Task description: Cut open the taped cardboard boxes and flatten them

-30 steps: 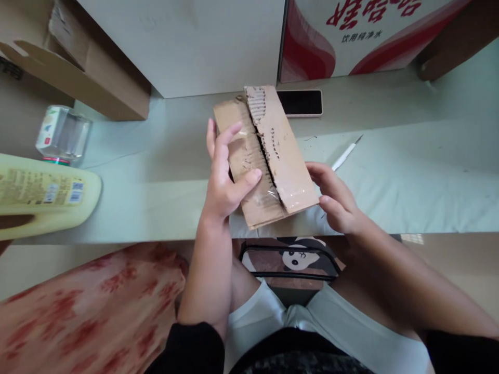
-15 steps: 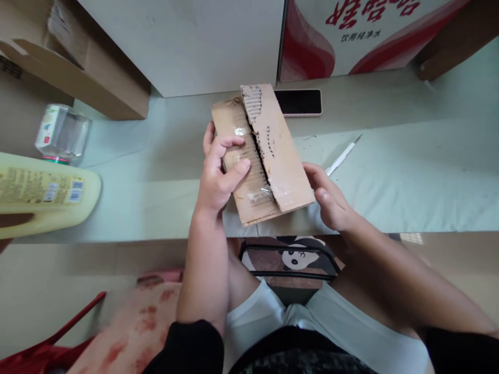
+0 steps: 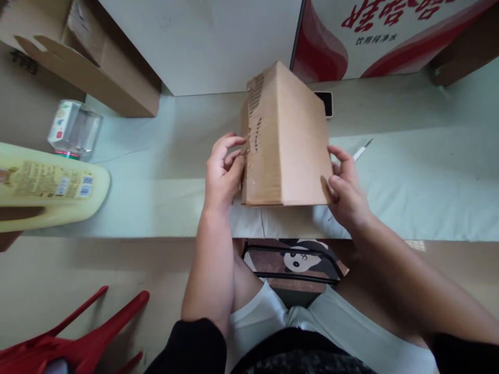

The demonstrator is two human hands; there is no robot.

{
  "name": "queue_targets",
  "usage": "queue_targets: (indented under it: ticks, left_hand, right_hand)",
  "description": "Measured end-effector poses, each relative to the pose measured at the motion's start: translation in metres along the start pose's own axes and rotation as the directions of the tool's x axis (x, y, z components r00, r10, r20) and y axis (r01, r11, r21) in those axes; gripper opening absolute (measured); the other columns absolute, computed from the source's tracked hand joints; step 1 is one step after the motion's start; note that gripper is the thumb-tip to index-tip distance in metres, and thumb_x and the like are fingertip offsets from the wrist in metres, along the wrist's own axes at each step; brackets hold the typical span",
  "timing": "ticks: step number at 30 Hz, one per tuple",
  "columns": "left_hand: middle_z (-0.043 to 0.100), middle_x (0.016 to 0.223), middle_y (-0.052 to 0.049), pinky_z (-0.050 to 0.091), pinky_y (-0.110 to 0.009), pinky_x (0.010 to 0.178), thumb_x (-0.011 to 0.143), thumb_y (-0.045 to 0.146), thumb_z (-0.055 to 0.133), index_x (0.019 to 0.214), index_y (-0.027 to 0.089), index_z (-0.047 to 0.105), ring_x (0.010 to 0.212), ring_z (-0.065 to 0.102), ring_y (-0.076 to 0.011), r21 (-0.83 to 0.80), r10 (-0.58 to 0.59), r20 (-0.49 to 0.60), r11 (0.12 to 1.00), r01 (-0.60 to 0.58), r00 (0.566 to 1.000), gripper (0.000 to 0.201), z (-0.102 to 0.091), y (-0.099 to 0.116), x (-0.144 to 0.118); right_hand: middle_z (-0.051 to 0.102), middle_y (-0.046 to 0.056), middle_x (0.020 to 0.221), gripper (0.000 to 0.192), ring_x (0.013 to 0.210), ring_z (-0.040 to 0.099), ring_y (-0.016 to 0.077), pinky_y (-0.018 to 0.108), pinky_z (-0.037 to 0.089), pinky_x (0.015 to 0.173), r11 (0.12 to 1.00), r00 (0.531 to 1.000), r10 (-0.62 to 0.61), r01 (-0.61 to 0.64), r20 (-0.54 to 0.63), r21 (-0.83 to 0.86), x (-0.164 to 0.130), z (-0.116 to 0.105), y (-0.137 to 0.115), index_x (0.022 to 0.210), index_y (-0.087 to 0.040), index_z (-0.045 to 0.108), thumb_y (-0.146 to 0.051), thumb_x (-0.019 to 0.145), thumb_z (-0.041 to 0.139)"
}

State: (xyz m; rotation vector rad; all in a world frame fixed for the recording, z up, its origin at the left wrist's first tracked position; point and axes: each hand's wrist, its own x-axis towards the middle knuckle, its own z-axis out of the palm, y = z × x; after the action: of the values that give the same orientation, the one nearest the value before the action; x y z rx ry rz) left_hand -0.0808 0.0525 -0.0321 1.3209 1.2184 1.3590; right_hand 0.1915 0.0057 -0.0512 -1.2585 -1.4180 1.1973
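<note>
While the left hand (image 3: pixel 224 171) bends fingers and thumb close together at the torn left side of the cardboard box (image 3: pixel 302 140), the right hand (image 3: pixel 346 192) has thumb and forefinger parted along its right edge; whether either pinches cannot be told. The box is over the pale tabletop (image 3: pixel 175 156), partly hiding a phone (image 3: pixel 328 104).

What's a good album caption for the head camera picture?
Left hand and right hand at a cardboard box, phone peeking out behind.

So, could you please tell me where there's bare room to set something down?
Bare cloth lies right of the white tool and between the yellow bottle and left hand. Crowded: around the cardboard box and right hand, and beside the clear bottle.
</note>
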Motion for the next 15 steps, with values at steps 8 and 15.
queue_targets:
  ticks: [8, 15]
  left_hand:
    - [0.037, 0.169, -0.008, 0.038, -0.047, 0.127, 0.071, 0.066, 0.083, 0.140, 0.035, 0.063, 0.158, 0.032, -0.0354, -0.061, 0.107, 0.339, 0.994, -0.092, 0.935, 0.078, -0.003, -0.007, -0.003]
    - [0.032, 0.172, -0.008, 0.032, -0.048, 0.129, 0.061, 0.065, 0.089, 0.145, 0.035, 0.057, 0.158, 0.032, -0.0364, -0.106, 0.027, 0.384, 0.994, 0.015, 0.923, 0.096, 0.008, -0.002, -0.006]
  right_hand:
    - [0.060, 0.006, 0.124, 0.061, 0.112, 0.065, 0.0321, 0.059, 0.058, 0.095, 0.987, 0.993, 0.045, -0.028, -0.107, 0.157, 0.004, -0.002, -0.003, 0.140, -0.044, 0.041, -0.059, 0.084, 0.060]
    - [0.062, 0.004, 0.131, 0.063, 0.123, 0.065, 0.0332, 0.061, 0.059, 0.099, 0.978, 0.989, 0.045, -0.014, -0.144, 0.209, 0.003, 0.000, 0.001, 0.141, -0.046, 0.038, -0.054, 0.083, 0.063]
